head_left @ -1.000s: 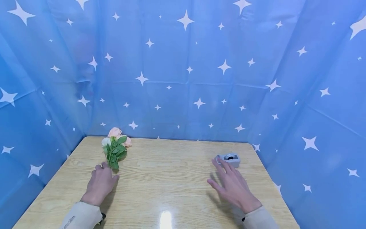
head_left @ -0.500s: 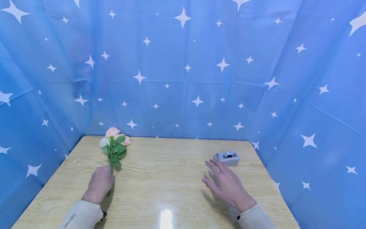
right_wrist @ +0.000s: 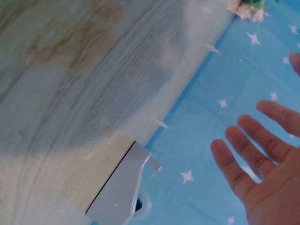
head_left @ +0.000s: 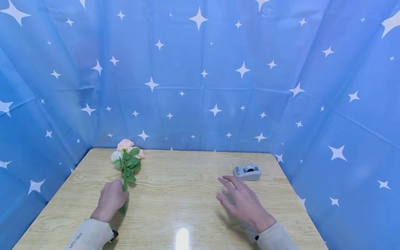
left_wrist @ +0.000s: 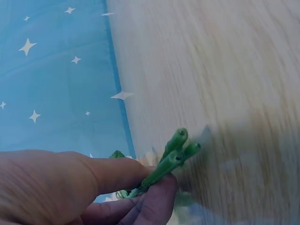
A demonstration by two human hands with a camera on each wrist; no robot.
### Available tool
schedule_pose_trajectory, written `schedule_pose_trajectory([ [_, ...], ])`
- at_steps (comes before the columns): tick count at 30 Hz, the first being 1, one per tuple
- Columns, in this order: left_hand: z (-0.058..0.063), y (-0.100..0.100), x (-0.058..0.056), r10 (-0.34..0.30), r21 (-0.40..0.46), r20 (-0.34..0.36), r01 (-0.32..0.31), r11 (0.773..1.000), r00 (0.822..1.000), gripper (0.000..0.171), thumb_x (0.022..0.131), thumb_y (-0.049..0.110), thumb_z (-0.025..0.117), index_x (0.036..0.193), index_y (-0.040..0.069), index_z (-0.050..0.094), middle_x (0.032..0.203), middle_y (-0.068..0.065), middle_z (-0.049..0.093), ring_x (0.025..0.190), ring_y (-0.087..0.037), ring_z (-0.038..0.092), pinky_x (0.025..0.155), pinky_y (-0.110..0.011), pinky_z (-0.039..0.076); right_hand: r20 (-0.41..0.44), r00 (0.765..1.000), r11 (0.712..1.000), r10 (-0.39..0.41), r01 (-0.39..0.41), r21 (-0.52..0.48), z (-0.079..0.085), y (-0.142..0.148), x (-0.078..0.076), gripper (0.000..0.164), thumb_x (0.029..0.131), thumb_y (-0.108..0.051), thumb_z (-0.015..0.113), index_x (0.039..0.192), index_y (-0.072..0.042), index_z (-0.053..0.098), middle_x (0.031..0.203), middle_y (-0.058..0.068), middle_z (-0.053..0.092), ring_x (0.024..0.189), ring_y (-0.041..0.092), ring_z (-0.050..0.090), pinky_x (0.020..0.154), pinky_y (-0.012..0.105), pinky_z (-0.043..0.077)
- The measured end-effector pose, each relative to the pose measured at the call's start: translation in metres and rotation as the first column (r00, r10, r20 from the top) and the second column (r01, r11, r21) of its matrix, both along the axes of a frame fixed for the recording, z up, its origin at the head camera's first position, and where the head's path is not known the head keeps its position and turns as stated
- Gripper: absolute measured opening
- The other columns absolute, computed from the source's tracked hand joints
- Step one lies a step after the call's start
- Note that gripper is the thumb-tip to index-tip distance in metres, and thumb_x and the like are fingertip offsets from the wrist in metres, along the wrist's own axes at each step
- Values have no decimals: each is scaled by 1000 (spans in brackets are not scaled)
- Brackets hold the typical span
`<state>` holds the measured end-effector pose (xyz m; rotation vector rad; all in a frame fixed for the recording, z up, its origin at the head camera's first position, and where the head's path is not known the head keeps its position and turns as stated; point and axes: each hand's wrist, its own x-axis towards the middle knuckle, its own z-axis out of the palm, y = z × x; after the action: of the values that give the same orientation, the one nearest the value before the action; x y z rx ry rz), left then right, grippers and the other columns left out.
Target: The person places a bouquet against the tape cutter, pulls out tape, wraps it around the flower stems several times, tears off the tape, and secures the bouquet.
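A small bunch of pink and white flowers (head_left: 126, 156) with green leaves is at the left of the table. My left hand (head_left: 112, 197) grips its green stems (left_wrist: 164, 166); in the left wrist view the cut ends, three of them, stick out between thumb and fingers. On the right, my right hand (head_left: 245, 205) hovers over the table with its fingers spread and holds nothing. Just beyond its fingertips stands a grey tape dispenser (head_left: 247, 172) with a roll in it. The right wrist view shows the open palm (right_wrist: 276, 187) apart from the dispenser (right_wrist: 119, 187).
The wood-grain table (head_left: 178, 184) has rounded far corners. A blue curtain (head_left: 187, 69) with white stars surrounds its back and sides. Light glares off the tabletop near the front middle.
My left hand has closed round the stems and shifted the bunch slightly; its stem ends now show below the hand. My right hand has drawn left, away from the tape dispenser.
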<state>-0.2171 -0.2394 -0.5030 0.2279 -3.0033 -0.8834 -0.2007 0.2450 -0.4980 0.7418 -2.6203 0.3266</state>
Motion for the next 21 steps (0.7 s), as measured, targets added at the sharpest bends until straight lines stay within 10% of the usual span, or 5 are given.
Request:
schedule_pose_trajectory([
  [10,6,10,1,-17,84,-41,21,996,999,21,104,10,79,84,3,80,63,0,63,60,-16,57,55,-29,44,3,1000,999,17,-17,38,4,-8,1,62,112,-43,81,164,-14,66,157,10,73,137,34,75,107,55,68],
  [21,14,30,9,-47,162,-7,47,986,999,33,108,10,79,78,10,66,62,6,49,56,-11,45,53,-25,36,-15,998,996,56,-55,67,10,-19,0,61,112,-43,81,163,-14,66,156,10,73,139,31,74,111,52,67],
])
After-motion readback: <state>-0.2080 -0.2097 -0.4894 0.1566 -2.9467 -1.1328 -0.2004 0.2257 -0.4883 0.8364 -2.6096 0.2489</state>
